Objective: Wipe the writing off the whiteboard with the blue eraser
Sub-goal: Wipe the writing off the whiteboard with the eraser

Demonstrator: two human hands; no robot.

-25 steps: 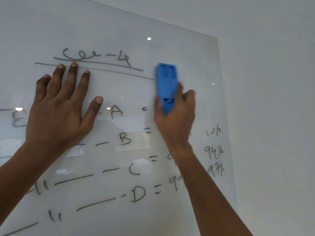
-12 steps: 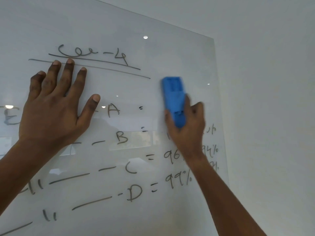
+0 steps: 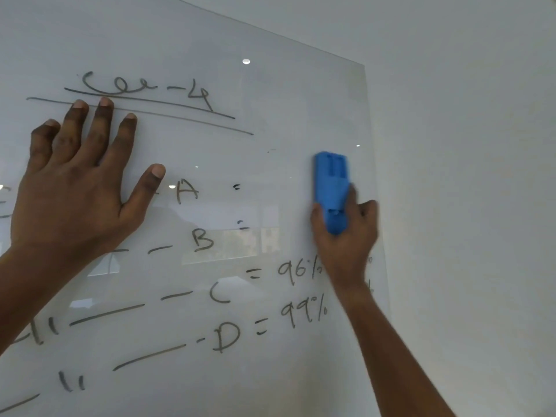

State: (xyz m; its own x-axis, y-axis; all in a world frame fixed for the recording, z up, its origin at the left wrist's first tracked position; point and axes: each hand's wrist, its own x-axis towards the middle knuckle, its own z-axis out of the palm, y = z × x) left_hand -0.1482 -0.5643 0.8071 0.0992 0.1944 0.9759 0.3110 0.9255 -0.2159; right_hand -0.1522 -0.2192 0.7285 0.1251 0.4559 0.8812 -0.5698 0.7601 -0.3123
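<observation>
A glass whiteboard [image 3: 270, 85] on the wall carries dark handwriting [image 3: 195, 191]: a double-underlined heading at the top, then rows with A, B, C, D, equals signs and percentages. My right hand [image 3: 349, 236] grips the blue eraser [image 3: 331, 188] by its lower end and presses it upright against the board near the right edge, level with the A and B rows. The board to the right of the equals signs in those two rows is wiped bare. My left hand [image 3: 78, 182] lies flat on the board, fingers spread, its fingertips touching the lower underline.
The board's right edge [image 3: 373, 176] runs just beside the eraser, with plain white wall [image 3: 466, 176] beyond it. Ceiling lights and a window reflect in the glass. More writing runs off the left and bottom of the view.
My right hand has slid the eraser to the right and downward, from beside the underline's end toward the board's right edge. The left hand stayed flat on the board.
</observation>
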